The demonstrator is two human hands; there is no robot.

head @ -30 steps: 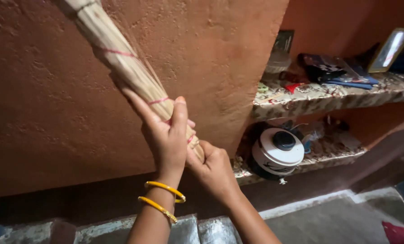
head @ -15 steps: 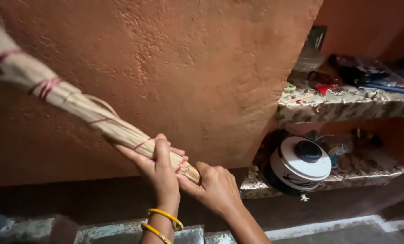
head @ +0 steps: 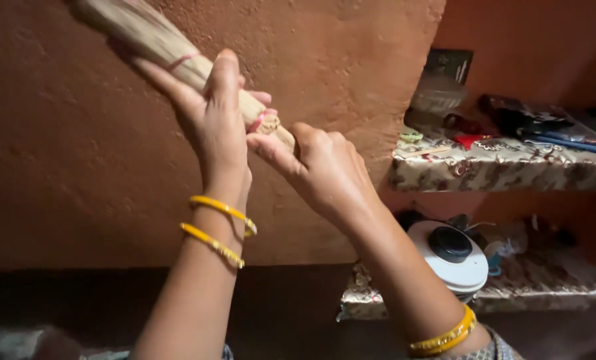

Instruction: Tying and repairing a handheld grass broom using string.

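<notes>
- Rough, terracotta-coloured plastered wall [head: 98,167]: fills the left and centre of the view; both hands are raised in front of it.
- Two recessed shelves at right, each lined with patterned cream-and-brown cloth. The upper shelf [head: 505,170] carries dark fabric items, a small red item and a pale bowl-like vessel against the wall. The lower shelf [head: 551,287] carries clutter that is too dim to identify.
- Bundled broom of pale straw-coloured grass stalks, bound with thin red thread [head: 158,43]: held high against the wall, slanting from the upper left down to its bound butt end at centre; its far end is out of view.
- White round lidded pot with a black knob [head: 455,257]: stands on the lower shelf, partly behind the right forearm, well apart from the broom.
- Left hand [head: 215,120]: wrapped around the broom shaft just above the butt end — thumb up along the stalks, fingers behind. Two yellow bangles [head: 218,227] sit on its wrist.
- Right hand [head: 321,167]: closed on the butt end of the broom, just below the left hand and touching it. One yellow bangle on its wrist, at the bottom edge.
</notes>
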